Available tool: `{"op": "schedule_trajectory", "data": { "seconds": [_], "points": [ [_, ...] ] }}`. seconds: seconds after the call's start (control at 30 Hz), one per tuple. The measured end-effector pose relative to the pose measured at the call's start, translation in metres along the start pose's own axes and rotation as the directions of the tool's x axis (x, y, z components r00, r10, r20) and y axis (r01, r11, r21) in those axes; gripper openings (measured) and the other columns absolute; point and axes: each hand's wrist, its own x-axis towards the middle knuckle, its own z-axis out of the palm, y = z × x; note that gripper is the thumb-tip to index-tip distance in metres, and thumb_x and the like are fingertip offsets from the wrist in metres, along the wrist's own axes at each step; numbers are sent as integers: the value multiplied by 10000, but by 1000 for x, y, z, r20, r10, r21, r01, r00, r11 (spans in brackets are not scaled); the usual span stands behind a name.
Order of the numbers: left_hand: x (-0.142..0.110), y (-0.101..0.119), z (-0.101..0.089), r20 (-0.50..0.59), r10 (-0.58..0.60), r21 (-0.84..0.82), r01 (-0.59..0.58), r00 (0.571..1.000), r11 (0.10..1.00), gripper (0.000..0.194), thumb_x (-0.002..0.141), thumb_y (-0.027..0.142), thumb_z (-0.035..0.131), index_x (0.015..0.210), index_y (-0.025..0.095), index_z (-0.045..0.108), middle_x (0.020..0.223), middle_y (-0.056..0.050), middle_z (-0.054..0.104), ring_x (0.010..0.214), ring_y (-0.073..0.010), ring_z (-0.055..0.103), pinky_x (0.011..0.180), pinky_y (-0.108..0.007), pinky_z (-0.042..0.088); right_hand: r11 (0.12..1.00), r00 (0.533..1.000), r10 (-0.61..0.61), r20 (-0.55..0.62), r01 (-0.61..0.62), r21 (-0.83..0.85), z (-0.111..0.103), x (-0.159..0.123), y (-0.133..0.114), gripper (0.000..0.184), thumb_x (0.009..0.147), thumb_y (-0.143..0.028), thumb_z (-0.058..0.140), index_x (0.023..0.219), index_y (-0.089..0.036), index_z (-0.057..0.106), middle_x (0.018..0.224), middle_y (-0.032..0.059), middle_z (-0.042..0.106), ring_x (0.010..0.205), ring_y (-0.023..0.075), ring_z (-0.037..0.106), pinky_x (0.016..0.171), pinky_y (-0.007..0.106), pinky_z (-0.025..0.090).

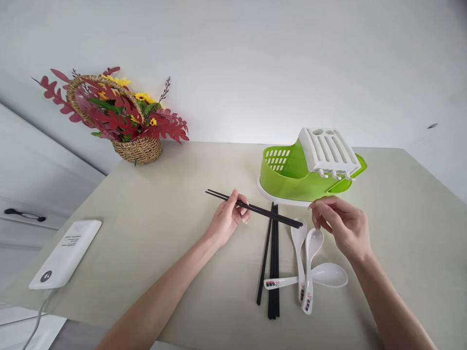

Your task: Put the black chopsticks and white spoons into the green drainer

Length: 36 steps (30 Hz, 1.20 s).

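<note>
My left hand (pixel 229 216) is closed around a pair of black chopsticks (pixel 270 211), held slantwise above the table with their thick ends toward the right. Those ends pass over the bowl of a white spoon (pixel 298 236). To the right, my right hand (pixel 345 226) has its fingers curled in, thumb and forefinger tips close together, with nothing visible in them. Just below it lies a second white spoon (pixel 313 245), and a third white spoon (pixel 330 275) lies crosswise under the others. More black chopsticks (pixel 273 272) lie beside the spoons, one slightly apart on the left.
Behind my hands stands a green utensil holder (pixel 288 182) with a slotted white top (pixel 330 150) and small hooks. A woven flower basket (pixel 140 150) is at the back left. On the left edge lies a white device (pixel 67 253) with a cable (pixel 38 318). A wall runs behind the table (pixel 175 194).
</note>
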Motion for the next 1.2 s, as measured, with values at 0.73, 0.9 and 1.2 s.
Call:
{"op": "schedule_trajectory", "data": {
  "seconds": [0.73, 0.9, 1.2],
  "points": [
    [-1, -7, 0, 57, 80, 84, -84, 995, 993, 494, 914, 640, 720, 916, 146, 726, 771, -24, 610, 728, -142, 585, 734, -302, 470, 988, 967, 153, 202, -154, -14, 9, 1, -9, 463, 957, -590, 686, 1166, -184, 756, 891, 100, 786, 535, 139, 620, 409, 256, 426],
    [-2, -7, 2, 60, 84, 144, -92, 995, 985, 492, 935, 616, 708, 963, 129, 764, 760, -26, 616, 750, -151, 599, 770, -312, 476, 981, 961, 182, 210, -191, 24, 10, 1, -7, 446, 930, -562, 736, 1155, -179, 772, 937, 121, 811, 583, 157, 651, 480, 279, 514],
    [-3, -8, -1, 43, 62, 181, -69, 997, 981, 567, 924, 642, 706, 1091, 109, 808, 771, -43, 640, 766, -157, 596, 810, -332, 481, 982, 960, 188, 206, -181, -49, 7, 2, -8, 480, 915, -608, 733, 1120, -179, 802, 837, 100, 808, 556, 146, 588, 578, 307, 552]
  ]
}}
